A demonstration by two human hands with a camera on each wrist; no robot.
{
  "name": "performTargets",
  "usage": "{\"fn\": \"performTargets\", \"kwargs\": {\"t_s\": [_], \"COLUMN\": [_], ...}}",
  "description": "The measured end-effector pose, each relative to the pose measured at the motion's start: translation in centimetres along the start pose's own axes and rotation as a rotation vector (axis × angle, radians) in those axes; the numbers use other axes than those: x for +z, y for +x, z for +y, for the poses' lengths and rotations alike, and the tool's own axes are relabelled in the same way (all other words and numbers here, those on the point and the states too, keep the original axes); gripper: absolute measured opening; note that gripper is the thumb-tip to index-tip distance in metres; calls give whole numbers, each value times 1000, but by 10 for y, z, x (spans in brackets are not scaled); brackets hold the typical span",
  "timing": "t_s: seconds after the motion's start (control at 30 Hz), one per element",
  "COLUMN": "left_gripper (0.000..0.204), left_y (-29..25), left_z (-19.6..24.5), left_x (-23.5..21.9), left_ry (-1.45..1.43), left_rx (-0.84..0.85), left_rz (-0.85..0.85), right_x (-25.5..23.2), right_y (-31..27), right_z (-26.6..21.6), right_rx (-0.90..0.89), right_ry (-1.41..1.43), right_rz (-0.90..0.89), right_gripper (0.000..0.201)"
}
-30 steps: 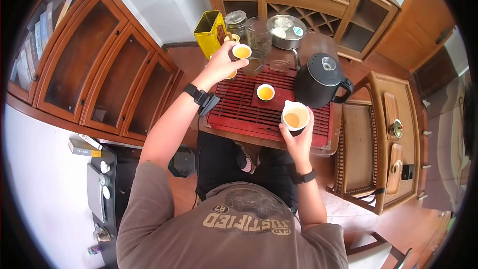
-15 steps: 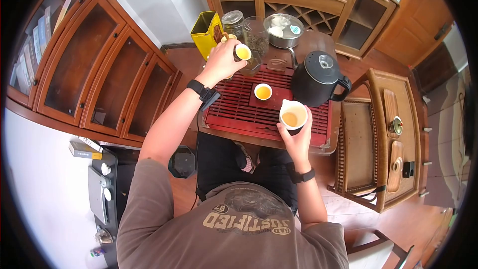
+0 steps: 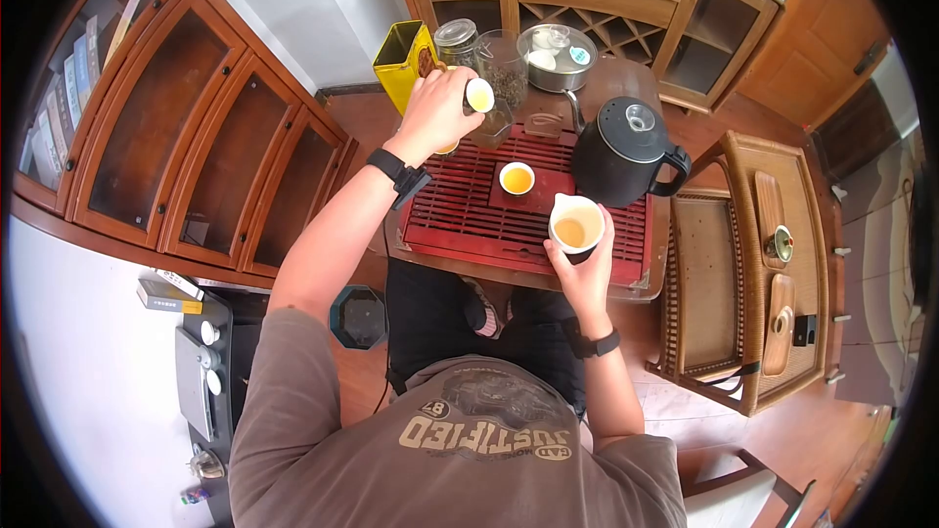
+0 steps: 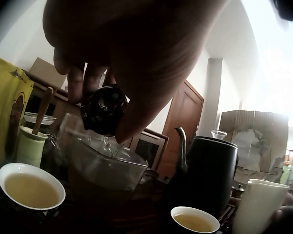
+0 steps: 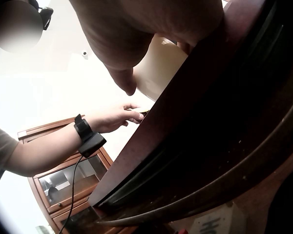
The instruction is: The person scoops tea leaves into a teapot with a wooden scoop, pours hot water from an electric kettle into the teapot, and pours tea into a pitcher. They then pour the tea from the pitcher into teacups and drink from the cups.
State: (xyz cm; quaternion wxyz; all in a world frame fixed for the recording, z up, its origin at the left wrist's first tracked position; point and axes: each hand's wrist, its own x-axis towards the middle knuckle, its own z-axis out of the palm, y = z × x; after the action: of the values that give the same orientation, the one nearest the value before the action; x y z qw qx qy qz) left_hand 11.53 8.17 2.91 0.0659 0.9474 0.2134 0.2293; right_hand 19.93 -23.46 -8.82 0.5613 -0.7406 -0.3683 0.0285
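Note:
My left hand (image 3: 435,117) grips a small teacup (image 3: 479,96), white inside and dark-patterned outside. The left wrist view shows this cup tipped over a clear glass pitcher (image 4: 110,168), with a thin stream of liquid below its rim. My right hand (image 3: 587,279) holds a white spouted tea pitcher (image 3: 577,225) near the front right of the red slatted tea tray (image 3: 450,220); pale tea lies inside. A second teacup (image 3: 516,179) of amber tea stands mid-tray. Another full teacup (image 4: 31,187) is below my left hand, mostly hidden in the head view.
A black gooseneck kettle (image 3: 626,152) stands right of the tray. Behind it are a lidded steel pot (image 3: 558,59), a glass jar (image 3: 504,68), a lidded jar (image 3: 456,39) and a yellow tin (image 3: 403,64). A rattan cart (image 3: 753,274) is to the right.
The teacup in my left hand has tilted further over the glass pitcher, and its tea shows less. My right hand holds the white pitcher almost unmoved.

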Motion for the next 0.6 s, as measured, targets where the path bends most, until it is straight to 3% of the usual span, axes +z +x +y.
{"fn": "performTargets", "kwargs": {"t_s": [0.27,0.6], "left_gripper": [47,50], "left_y": [2,8], "left_z": [3,9], "left_x": [-5,-11], "left_ry": [89,207], "left_rx": [138,280], "left_rz": [46,29], "right_x": [0,0], "right_y": [0,0], "right_z": [-1,0], "right_rx": [5,9], "right_ry": [3,16], "right_rz": [0,-2], "right_gripper": [96,96]}}
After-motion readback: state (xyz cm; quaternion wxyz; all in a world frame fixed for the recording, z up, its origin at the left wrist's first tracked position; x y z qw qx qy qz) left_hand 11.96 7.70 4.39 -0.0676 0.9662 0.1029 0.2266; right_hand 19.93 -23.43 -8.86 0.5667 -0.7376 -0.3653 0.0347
